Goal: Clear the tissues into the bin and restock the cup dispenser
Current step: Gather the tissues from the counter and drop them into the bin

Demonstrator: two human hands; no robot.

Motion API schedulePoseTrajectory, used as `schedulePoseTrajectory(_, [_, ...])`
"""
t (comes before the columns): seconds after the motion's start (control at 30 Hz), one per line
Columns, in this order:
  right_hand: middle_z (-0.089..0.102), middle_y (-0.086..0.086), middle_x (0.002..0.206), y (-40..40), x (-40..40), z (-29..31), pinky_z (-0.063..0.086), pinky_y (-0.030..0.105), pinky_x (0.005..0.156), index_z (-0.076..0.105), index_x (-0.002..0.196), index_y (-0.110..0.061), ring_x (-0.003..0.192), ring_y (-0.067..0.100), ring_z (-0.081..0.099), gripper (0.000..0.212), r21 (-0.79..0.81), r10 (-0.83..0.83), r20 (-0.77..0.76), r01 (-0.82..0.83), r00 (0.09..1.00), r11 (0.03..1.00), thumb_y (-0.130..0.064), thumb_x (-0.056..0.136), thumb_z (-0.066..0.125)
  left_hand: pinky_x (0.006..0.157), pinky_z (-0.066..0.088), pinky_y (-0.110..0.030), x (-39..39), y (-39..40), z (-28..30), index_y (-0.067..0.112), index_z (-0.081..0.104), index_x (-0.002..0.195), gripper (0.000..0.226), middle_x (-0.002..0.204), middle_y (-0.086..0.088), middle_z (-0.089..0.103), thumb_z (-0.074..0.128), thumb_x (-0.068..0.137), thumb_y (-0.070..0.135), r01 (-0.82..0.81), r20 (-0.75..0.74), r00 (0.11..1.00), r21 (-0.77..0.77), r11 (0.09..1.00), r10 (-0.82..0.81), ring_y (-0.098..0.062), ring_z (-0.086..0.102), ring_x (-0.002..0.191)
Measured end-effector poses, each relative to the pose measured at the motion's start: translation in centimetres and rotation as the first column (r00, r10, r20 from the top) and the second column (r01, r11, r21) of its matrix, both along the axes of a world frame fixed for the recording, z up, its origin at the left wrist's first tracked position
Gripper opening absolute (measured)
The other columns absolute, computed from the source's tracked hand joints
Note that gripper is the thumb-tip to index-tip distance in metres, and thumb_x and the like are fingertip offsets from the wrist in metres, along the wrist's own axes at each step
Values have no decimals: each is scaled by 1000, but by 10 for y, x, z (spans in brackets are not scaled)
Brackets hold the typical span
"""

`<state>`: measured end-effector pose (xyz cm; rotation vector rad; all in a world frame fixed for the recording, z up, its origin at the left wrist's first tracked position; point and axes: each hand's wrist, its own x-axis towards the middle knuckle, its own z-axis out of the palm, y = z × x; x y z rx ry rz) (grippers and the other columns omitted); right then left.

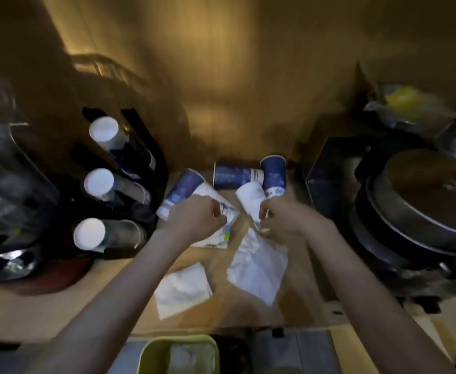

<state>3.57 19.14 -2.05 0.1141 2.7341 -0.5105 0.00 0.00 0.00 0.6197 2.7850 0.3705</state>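
Presently: left hand [194, 215] and right hand [281, 217] each pinch a tissue [258, 263] edge, fingers closed, probably lifting it for the bin [151, 352]; cups [236, 175] wait.

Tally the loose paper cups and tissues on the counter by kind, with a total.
Blue cups: 3
White cups: 1
Loose tissues: 2
Total: 6
The stacks in the cup dispenser are not counted.
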Motion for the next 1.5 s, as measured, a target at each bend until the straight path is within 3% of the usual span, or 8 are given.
schedulePoseTrajectory(0.37, [51, 14, 131, -17, 47, -133, 42, 40, 95, 46, 127, -11, 121, 30, 46, 38, 60, -1, -8, 1, 1000, 998, -19, 90, 46, 79, 47, -40, 51, -25, -130, 7, 57, 108, 25, 113, -17, 60, 43, 91, 20, -206, 166, 965, -8, 979, 204, -36, 55, 105])
schedulePoseTrajectory(0.53, [8, 11, 158, -16, 61, -173, 13, 44, 116, 11, 146, -23, 144, 33, 9, 62, 150, 41, 5, -42, 999, 988, -24, 92, 43, 116, 15, -45, 83, -44, -176, 22, 23, 141, 54, 156, -5, 17, 44, 92, 26, -210, 56, 975, -100, 973, 216, -25, 11, 144])
schedulePoseTrajectory(0.67, [17, 12, 156, -16, 66, -189, 16, 47, 115, 22, 144, -28, 142, 36, 14, 53, 165, 41, 13, -43, 999, 985, -26, 94, 40, 117, 4, -52, 102, -59, -201, 29, 13, 143, 52, 158, -1, -2, 34, 96, 28, -236, 145, 953, -191, 953, 265, -28, -5, 145])
schedulePoseTrajectory(0.83, [66, 16, 106, -24, 73, -195, 51, 42, 81, 65, 105, -13, 97, 39, 61, 31, 69, -30, -234, 47, 972, 997, -5, 76, 63, 99, 38, -53, 110, -70, -200, 20, 51, 125, 38, 145, -13, 40, 52, 88, 11, -344, 81, 934, -51, 937, 348, -36, 36, 131])
schedulePoseTrajectory(1.0, [64, 17, 89, -51, 84, -197, 49, 34, 70, 66, 87, -5, 85, 37, 63, 19, -47, -76, -237, 66, 969, 997, 5, 72, 60, 62, 51, -45, 122, -82, -194, 10, 69, 93, 22, 96, -21, 63, 61, 76, 0, -451, 77, 891, 30, 892, 448, -42, 56, 92])
schedulePoseTrajectory(1.17, [60, 21, 108, -93, 94, -189, 42, 38, 79, 62, 101, 1, 97, 37, 57, 23, -187, -120, -90, 102, 989, 977, 2, 83, 48, 66, 45, -38, 142, -101, -190, 6, 69, 98, 20, 96, -24, 59, 57, 82, 8, -589, 223, 802, 135, 797, 555, -43, 59, 84])
schedulePoseTrajectory(1.3, [61, 11, 80, -131, 106, -175, 32, 26, 65, 64, 86, 6, 80, 24, 53, 15, -446, -82, 116, 126, 990, 886, 6, 79, 52, 67, 37, -32, 172, -126, -187, 0, 70, 94, 31, 101, -28, 65, 47, 80, 17, -683, 329, 724, 216, 698, 606, -42, 59, 92])
schedulePoseTrajectory(1.5, [48, -2, 79, -185, 150, -173, 31, 28, 72, 51, 116, -13, 77, 16, 45, 31, -595, -180, 183, 255, 966, 762, -7, 87, 47, 100, 37, -37, 217, -179, -208, 2, 58, 118, 32, 132, -21, 50, 46, 89, 10, -820, 504, 544, 152, 551, 671, -37, 47, 120])
